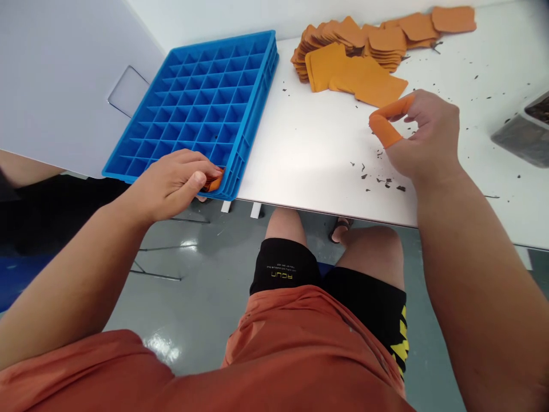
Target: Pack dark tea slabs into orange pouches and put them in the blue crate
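Note:
My left hand [175, 180] rests on the near corner of a blue gridded tray [206, 97], fingers closed, pressing an orange piece [213, 182] into a corner cell. My right hand [424, 137] hovers over the white table [309, 143], curled, with orange rubber cots [386, 123] on the thumb and forefinger, which are pinched close together. Whether anything small sits between them I cannot make out. A heap of flat orange pieces [364, 51] lies beyond the right hand at the back of the table.
Small dark scraps [381, 177] litter the table near my right hand. A grey box [525, 131] with dark contents stands at the right edge. A white board [55, 80] lies left of the tray. My knees are under the table's front edge.

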The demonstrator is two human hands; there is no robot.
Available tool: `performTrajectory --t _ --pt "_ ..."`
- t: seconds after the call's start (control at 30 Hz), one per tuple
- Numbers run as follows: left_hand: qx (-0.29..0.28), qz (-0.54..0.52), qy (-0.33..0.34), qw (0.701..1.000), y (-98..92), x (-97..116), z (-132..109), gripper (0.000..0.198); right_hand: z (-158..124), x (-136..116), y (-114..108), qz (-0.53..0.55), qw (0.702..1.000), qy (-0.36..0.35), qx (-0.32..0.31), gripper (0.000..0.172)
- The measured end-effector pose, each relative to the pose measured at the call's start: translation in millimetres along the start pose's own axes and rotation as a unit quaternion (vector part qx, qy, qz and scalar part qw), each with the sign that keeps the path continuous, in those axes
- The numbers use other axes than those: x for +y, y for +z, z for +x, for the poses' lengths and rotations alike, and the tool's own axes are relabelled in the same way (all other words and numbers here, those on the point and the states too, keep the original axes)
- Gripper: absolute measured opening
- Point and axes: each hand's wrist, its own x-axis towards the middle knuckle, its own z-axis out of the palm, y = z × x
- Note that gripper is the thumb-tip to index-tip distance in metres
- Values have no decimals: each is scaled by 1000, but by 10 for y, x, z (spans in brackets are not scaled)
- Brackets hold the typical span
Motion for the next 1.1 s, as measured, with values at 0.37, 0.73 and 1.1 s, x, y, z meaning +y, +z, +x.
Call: performTrajectory --t 0.37,0.73,1.1 --pt "-89 79 -53 991 -36 136 206 48 -9 -32 0 -1 999 -10 -36 7" --pt "-82 120 -118 982 62 281 279 50 -12 -61 22 -12 998 21 -57 6" --pt "-39 61 -108 992 146 191 214 62 -28 -45 34 15 997 29 -74 6"
